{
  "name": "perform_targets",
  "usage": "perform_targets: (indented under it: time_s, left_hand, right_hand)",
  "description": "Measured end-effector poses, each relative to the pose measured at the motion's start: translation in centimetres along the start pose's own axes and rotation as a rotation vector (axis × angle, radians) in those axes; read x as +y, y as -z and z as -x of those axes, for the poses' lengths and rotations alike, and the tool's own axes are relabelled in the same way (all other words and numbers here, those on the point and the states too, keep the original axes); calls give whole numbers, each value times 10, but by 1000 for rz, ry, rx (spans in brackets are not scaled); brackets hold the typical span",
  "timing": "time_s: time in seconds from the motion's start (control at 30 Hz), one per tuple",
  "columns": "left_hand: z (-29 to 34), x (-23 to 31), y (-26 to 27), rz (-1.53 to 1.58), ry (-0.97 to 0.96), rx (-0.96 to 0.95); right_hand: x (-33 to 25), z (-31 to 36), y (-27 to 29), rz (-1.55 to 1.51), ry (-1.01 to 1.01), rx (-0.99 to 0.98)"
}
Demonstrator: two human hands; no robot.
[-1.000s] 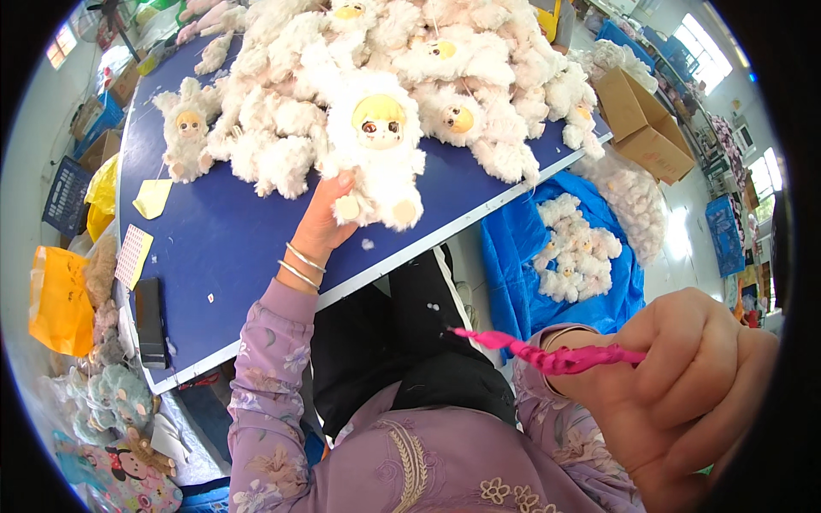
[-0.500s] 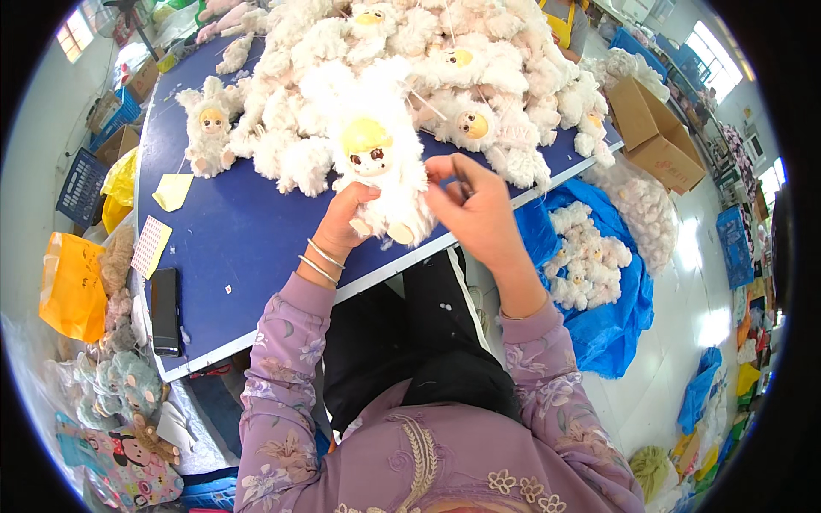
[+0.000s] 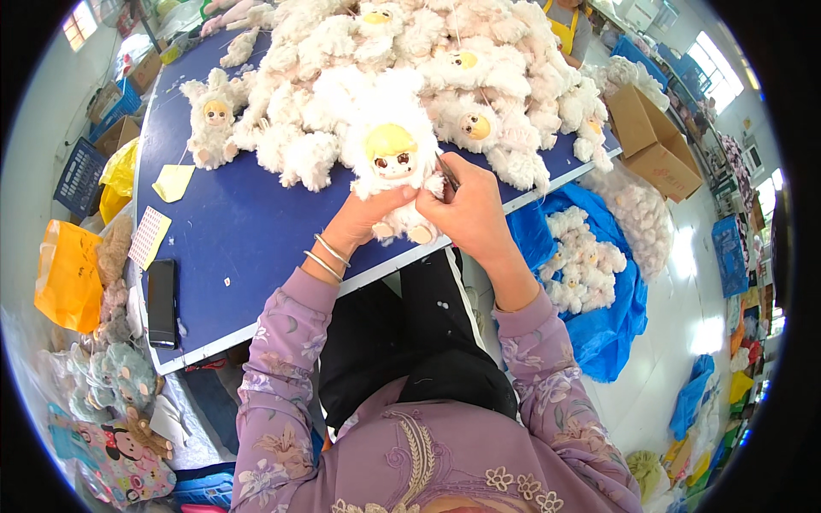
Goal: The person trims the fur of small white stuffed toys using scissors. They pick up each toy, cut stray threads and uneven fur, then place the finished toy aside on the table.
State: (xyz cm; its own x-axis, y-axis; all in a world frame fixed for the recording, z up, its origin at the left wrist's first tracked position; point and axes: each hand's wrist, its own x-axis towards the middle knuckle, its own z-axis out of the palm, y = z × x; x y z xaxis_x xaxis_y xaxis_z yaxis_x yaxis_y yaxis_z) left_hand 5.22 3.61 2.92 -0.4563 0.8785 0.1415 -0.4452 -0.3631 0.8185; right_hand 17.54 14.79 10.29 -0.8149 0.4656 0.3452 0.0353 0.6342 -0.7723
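Note:
A white fluffy plush doll (image 3: pixel 394 181) with a yellow-haired face is upright over the table's near edge, facing me. My left hand (image 3: pixel 369 212) grips its lower body from the left, thumb across the front. At the doll's right side, my right hand (image 3: pixel 472 205) is closed with the fingertips against the fur. A slim dark metal tool (image 3: pixel 447 170) sticks up from these fingers beside the doll; its exact kind is hard to make out. Behind the doll lies a big heap of similar white plush dolls (image 3: pixel 299 141).
The blue table (image 3: pixel 256 231) carries a single doll (image 3: pixel 214 115), a yellow paper (image 3: pixel 174 182), a sticker sheet (image 3: pixel 150 235) and a black phone (image 3: pixel 162 303). To the right are a blue bag (image 3: pixel 611 329) of dolls and a cardboard box (image 3: pixel 654 145). A person in a yellow apron (image 3: pixel 560 30) is beyond.
The doll has moved slightly right. My right hand has come in against its side, and the dark tool now points up beside the fur. My left hand has shifted right with the doll.

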Motion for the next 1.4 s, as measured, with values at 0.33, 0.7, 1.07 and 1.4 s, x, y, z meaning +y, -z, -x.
perform_targets:
  time_s: [0.33,0.7,1.07,1.4]
  left_hand:
    - [-3,-2,10,-137,-100,-8]
    - [2,-3,15,150,83,-8]
    - [10,6,9,-74,85,-101]
    - [1,-2,0,-218,44,-115]
  right_hand:
    - [15,1,3,-661,-253,-98]
    - [14,-2,15,-349,35,-304]
    - [17,4,28,-616,-241,-426]
    - [48,42,12,-711,-284,-39]
